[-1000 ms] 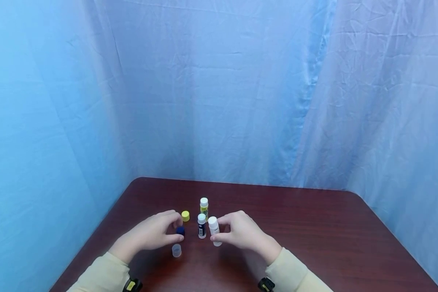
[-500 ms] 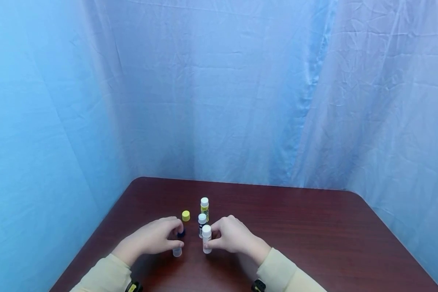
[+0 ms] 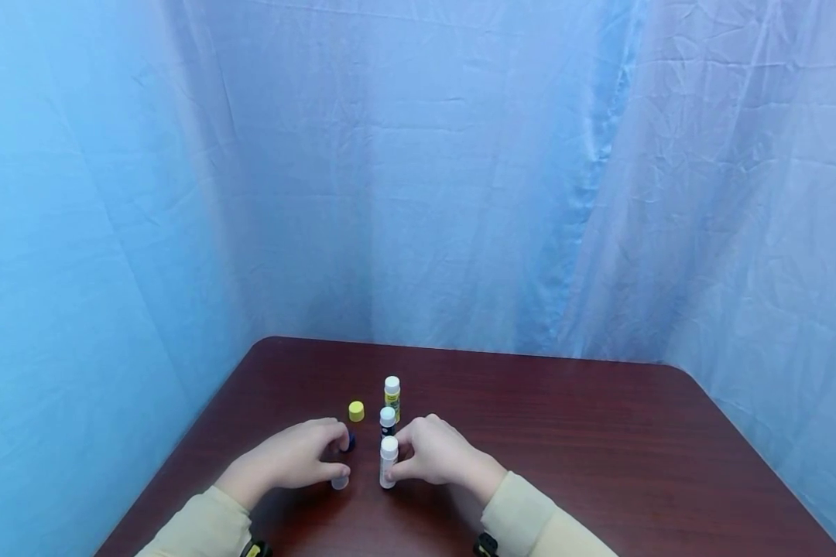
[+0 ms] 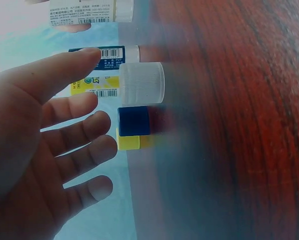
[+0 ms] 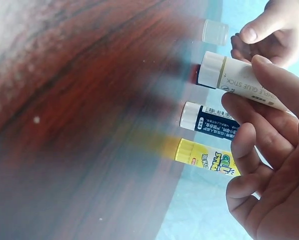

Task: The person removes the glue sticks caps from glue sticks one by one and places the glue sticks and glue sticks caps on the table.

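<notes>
My right hand [image 3: 440, 458] pinches a white glue stick [image 5: 242, 80] between thumb and fingers, holding it upright with its base right at the tabletop. Behind it, in the head view, stand a navy glue stick [image 3: 387, 416] and a yellow glue stick [image 3: 392, 396], forming a row going away from me. My left hand [image 3: 296, 456] hovers with loosely bent fingers, thumb apart from them. Close by it sit a translucent cap [image 4: 142, 83] and a navy cap [image 4: 133, 121], both partly hidden by this hand in the head view. Farther back is a yellow cap [image 3: 356, 411].
Everything stands on a dark reddish-brown table [image 3: 564, 433] with rounded far corners. Pale blue curtains [image 3: 418, 170] hang behind it and on both sides. Each wrist wears a black strap device [image 3: 486, 545] below a cream sleeve [image 3: 522, 507].
My right hand has moved left and nearer to me with the white glue stick, placing it in front of the navy one. My left hand has shifted slightly toward me, over the translucent cap.
</notes>
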The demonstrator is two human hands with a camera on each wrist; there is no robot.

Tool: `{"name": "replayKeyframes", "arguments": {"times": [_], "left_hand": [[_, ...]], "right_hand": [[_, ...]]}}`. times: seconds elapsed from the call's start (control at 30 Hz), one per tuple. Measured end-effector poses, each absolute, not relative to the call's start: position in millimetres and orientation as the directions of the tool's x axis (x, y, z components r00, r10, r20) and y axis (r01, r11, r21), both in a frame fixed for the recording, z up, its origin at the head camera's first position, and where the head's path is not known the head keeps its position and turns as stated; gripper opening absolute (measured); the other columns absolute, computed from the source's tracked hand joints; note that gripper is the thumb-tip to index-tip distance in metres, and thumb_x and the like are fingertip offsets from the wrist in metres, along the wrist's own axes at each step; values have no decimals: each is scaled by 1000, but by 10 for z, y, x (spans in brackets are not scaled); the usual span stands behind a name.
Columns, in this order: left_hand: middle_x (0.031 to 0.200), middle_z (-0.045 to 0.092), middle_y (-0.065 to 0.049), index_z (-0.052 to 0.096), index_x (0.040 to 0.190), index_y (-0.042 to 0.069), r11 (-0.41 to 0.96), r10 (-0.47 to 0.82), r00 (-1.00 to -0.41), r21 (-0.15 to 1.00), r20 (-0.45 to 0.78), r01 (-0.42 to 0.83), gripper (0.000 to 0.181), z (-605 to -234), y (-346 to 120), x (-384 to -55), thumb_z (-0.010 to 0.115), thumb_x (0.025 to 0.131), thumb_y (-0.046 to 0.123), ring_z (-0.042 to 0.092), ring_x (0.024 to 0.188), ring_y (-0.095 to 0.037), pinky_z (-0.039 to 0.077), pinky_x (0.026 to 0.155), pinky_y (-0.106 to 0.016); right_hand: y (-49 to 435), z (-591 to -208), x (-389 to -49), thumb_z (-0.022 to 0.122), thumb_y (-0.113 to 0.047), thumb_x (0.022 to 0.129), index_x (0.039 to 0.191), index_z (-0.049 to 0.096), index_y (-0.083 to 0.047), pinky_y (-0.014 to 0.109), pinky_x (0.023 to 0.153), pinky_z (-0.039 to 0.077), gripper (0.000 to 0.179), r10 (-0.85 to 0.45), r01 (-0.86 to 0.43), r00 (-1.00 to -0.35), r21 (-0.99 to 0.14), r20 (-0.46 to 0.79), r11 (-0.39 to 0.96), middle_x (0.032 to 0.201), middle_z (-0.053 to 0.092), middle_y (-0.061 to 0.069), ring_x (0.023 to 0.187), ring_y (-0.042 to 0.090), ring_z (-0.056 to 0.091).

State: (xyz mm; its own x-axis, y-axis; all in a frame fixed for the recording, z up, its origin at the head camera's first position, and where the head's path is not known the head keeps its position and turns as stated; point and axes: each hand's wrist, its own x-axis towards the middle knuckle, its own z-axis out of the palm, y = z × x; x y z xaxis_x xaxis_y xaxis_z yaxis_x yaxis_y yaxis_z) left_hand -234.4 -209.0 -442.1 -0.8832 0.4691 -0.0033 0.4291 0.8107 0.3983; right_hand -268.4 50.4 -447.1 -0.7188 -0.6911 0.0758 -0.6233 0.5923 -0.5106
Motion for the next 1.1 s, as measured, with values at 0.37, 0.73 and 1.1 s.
{"name": "replayKeyframes", "arguments": {"times": [0.37, 0.73, 1.1], "left_hand": [[87, 57, 8, 65, 97, 19, 812, 463, -886, 416, -32, 409, 27, -4435, -2102, -2330, 83, 85, 36, 52, 77, -9, 49, 69, -33], [86, 56, 9, 65, 96, 20, 809, 468, -883, 422, -41, 409, 26, -4447, -2103, -2324, 82, 85, 36, 52, 77, -9, 49, 69, -32], [90, 58, 8, 65, 97, 19, 808, 465, -885, 414, -10, 419, 28, -4428, -2113, -2307, 83, 84, 36, 51, 79, -9, 49, 71, -34]], "right_hand": [[438, -4488, -2666, 89, -31, 79, 84, 79, -25, 21, 62, 49, 13, -690, -596, -724, -514, 13, 617, 74, 65, -22, 68, -4, 59], [440, -4523, -2667, 88, -31, 80, 84, 78, -27, 22, 62, 49, 12, -691, -585, -722, -528, -7, 616, 74, 64, -23, 68, -2, 59], [459, -4518, -2653, 88, -33, 80, 88, 75, -27, 24, 62, 49, 16, -699, -586, -714, -524, -28, 619, 77, 64, -22, 69, 0, 58]]}}
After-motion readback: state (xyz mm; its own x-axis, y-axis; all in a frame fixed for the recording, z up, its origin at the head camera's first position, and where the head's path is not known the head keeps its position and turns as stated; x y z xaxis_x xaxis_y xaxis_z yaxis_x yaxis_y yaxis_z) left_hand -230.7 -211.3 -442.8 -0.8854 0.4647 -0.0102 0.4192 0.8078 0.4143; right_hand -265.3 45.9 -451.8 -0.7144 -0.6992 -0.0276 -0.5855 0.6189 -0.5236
